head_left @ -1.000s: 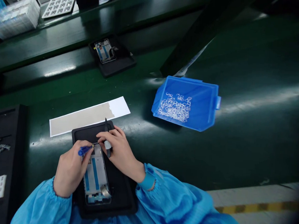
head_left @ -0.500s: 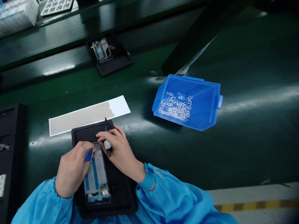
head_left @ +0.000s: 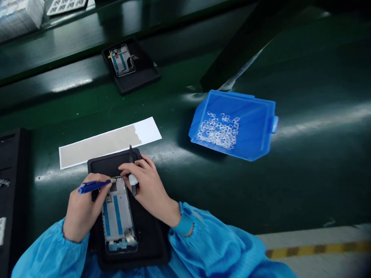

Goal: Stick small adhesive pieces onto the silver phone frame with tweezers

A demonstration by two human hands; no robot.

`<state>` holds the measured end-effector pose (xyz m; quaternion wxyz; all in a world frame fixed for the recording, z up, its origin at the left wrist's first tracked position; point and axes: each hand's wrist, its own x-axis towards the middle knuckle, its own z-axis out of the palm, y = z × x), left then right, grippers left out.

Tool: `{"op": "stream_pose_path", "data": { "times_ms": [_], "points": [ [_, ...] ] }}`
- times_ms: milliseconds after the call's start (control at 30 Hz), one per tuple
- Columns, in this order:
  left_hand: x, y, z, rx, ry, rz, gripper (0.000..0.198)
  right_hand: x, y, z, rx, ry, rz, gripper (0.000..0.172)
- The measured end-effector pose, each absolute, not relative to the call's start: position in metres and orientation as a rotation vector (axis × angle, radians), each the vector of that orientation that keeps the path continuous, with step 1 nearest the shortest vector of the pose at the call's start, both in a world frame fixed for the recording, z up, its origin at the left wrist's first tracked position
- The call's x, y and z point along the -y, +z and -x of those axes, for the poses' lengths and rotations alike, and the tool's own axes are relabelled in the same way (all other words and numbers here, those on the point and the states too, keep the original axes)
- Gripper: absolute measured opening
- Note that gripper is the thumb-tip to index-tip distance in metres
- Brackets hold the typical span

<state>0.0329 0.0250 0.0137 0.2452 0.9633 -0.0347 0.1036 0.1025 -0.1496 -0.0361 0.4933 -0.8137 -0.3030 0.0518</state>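
Note:
In front of me a phone frame [head_left: 123,218], silver with blue strips, lies in a black tray [head_left: 151,236]. My left hand [head_left: 81,210] is closed at the frame's upper left edge, pinching a blue pen-like tool [head_left: 91,186]. The tool's pale tip [head_left: 113,180] is at the frame's top end. My right hand [head_left: 150,191] curls at the upper right corner, with dark tweezers [head_left: 131,155] wrapped in white held in its fingers. The tweezers point away from me. Its thumb and index fingertips are near the frame's top edge; anything between them is too small to tell.
A blue bin [head_left: 254,130] of small white rings stands to the right. Beyond my tray lies a white-and-beige strip sheet [head_left: 104,145]. Further back, a second black tray [head_left: 142,76] carries another phone frame [head_left: 123,61]. A black parts tray [head_left: 6,212] sits at the left edge.
My left hand has turned and shifted slightly left, so the blue tool now shows lengthwise with its tip at the frame's top. My right hand has hardly moved.

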Motion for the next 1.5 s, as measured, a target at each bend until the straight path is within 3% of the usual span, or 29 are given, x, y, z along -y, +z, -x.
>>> {"op": "stream_pose_path", "data": {
  "times_ms": [667,900,1233,1500],
  "points": [
    [-0.028,0.013,-0.041,0.092,0.145,-2.594,0.013,0.149,-0.037,-0.102,0.748,0.131,1.997,0.041],
    [-0.038,0.020,-0.027,-0.176,0.651,-2.197,0.004,0.149,-0.040,-0.101,0.763,0.100,1.986,0.043],
    [-0.035,-0.014,-0.005,0.375,0.344,-3.039,0.036,0.159,-0.031,-0.100,0.436,-0.092,1.672,0.034],
    [-0.034,-0.012,-0.009,0.456,0.319,-3.151,0.042,0.154,-0.035,-0.101,0.193,0.110,1.485,0.017]
  ]
}}
